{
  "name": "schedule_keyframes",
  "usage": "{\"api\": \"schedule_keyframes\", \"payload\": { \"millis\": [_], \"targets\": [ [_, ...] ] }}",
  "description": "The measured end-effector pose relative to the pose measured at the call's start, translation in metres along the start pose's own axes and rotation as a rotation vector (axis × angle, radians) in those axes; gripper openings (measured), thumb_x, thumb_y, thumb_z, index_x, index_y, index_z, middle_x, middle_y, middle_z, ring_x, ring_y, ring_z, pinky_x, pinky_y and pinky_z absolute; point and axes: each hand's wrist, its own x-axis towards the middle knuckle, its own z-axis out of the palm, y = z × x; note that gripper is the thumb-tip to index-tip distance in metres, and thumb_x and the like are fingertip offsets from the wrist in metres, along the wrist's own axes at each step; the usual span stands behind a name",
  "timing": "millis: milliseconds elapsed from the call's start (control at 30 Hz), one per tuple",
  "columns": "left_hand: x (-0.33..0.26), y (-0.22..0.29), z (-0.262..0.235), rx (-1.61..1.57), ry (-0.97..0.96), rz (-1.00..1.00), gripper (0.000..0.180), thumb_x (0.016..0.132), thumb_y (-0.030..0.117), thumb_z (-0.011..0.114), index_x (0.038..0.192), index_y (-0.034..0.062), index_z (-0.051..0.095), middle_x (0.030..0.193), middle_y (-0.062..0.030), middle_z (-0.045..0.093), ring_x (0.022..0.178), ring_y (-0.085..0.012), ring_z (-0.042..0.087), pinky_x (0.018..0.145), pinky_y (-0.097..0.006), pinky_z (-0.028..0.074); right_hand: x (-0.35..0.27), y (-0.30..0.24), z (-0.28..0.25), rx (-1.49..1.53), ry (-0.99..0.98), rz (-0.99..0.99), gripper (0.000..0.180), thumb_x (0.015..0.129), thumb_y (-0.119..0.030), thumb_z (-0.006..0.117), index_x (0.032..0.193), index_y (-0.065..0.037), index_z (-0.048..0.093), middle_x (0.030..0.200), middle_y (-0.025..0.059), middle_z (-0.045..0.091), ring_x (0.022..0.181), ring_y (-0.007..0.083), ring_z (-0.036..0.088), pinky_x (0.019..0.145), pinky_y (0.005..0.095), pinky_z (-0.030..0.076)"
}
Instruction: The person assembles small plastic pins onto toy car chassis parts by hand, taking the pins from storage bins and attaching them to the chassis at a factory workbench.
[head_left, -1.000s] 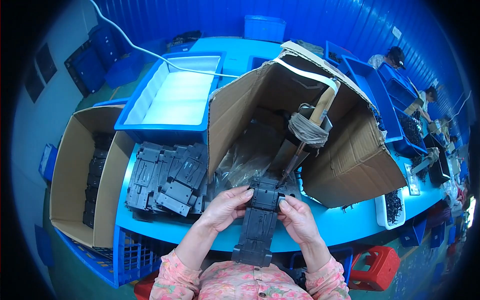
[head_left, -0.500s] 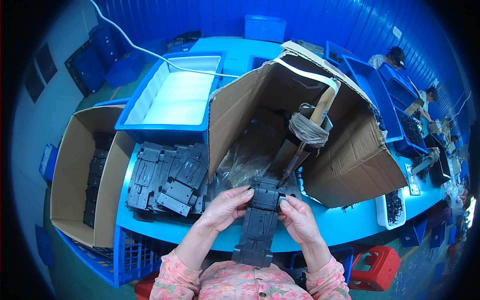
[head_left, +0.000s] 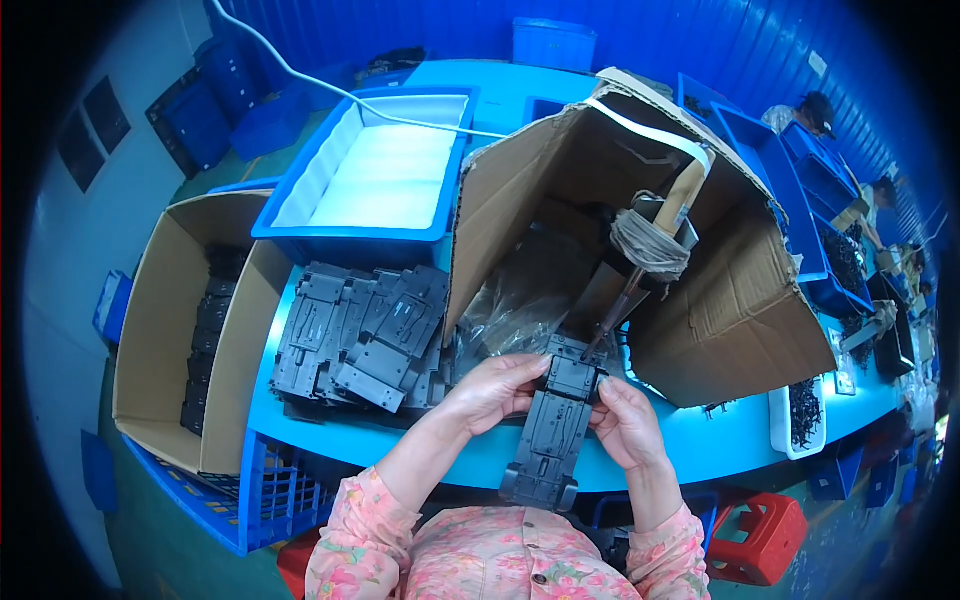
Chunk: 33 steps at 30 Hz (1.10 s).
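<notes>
A long black plastic housing part (head_left: 547, 432) with moulded ribs is held in front of me, its far end raised toward the cardboard box. My left hand (head_left: 492, 393) pinches its left edge near the far end, thumb on top. My right hand (head_left: 627, 424) grips the opposite edge, fingers curled round it. Just above that far end is the thin metal rod of a mounted tool that looks like a soldering iron (head_left: 618, 308), wrapped in grey cloth and fixed to a wooden handle (head_left: 684, 192). I cannot tell whether its tip touches the part.
A stack of similar black parts (head_left: 365, 330) lies left on the blue table. An open cardboard box (head_left: 715, 325) surrounds the tool, with clear plastic film inside. A blue bin (head_left: 440, 225), another carton (head_left: 165, 330), a white tray of small black pieces (head_left: 778, 420) and a red stool (head_left: 760, 540) stand around.
The whole view has shifted, so surroundings sit further right and slightly higher. Both hands still hold the black part, which has moved slightly right under the tool and leans more.
</notes>
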Motion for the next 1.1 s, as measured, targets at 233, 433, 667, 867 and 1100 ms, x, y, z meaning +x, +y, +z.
{"api": "schedule_keyframes", "payload": {
  "millis": [233,433,667,867,1100],
  "targets": [
    [0.017,0.006,0.009,0.036,-0.037,-0.022,0.039,0.088,0.030,0.055,0.110,-0.0029,0.054,0.099,-0.0092,0.060,0.089,-0.0131,0.059,0.081,-0.026,0.048,0.004,-0.008,-0.012,0.065,0.035,-0.038,0.027,0.093,-0.023,0.046,0.103,0.001,0.054,0.099,0.0112,0.062,0.087,0.0198,0.062,0.080,0.0328,0.048],
    [0.022,0.013,0.017,0.076,-0.043,0.011,0.041,0.088,0.030,0.055,0.111,-0.0034,0.053,0.102,-0.0106,0.060,0.091,-0.0141,0.059,0.082,-0.027,0.048,0.005,-0.015,-0.009,0.116,0.038,-0.046,0.026,0.093,-0.022,0.045,0.103,0.001,0.054,0.099,0.0123,0.062,0.087,0.0212,0.062,0.080,0.0336,0.049],
    [0.012,0.002,0.009,0.114,-0.032,-0.079,0.016,0.084,0.022,0.060,0.088,0.0068,0.056,0.088,-0.0022,0.056,0.082,-0.0108,0.055,0.076,-0.026,0.047,-0.002,-0.011,-0.029,0.046,0.030,0.052,0.022,0.090,-0.020,0.051,0.098,-0.001,0.058,0.097,0.0074,0.062,0.079,0.0147,0.060,0.073,0.0278,0.048],
    [-0.022,-0.030,-0.007,0.066,0.128,-0.262,0.012,0.078,0.002,0.056,0.089,0.0004,0.053,0.087,-0.0091,0.056,0.084,-0.0214,0.058,0.077,-0.041,0.051,-0.018,-0.002,-0.028,-0.187,-0.122,0.278,0.020,0.087,-0.022,0.057,0.094,-0.004,0.062,0.089,-0.0001,0.059,0.078,0.0066,0.054,0.068,0.0216,0.045],
    [-0.045,-0.035,0.012,0.027,0.178,-0.301,0.035,0.074,0.003,0.066,0.106,-0.0025,0.053,0.099,-0.0136,0.060,0.086,-0.0245,0.062,0.077,-0.043,0.051,-0.019,0.011,-0.017,-0.215,-0.383,0.324,0.029,0.090,-0.026,0.053,0.103,-0.001,0.061,0.094,0.0013,0.061,0.086,0.0089,0.055,0.076,0.0258,0.045]
  ]
}}
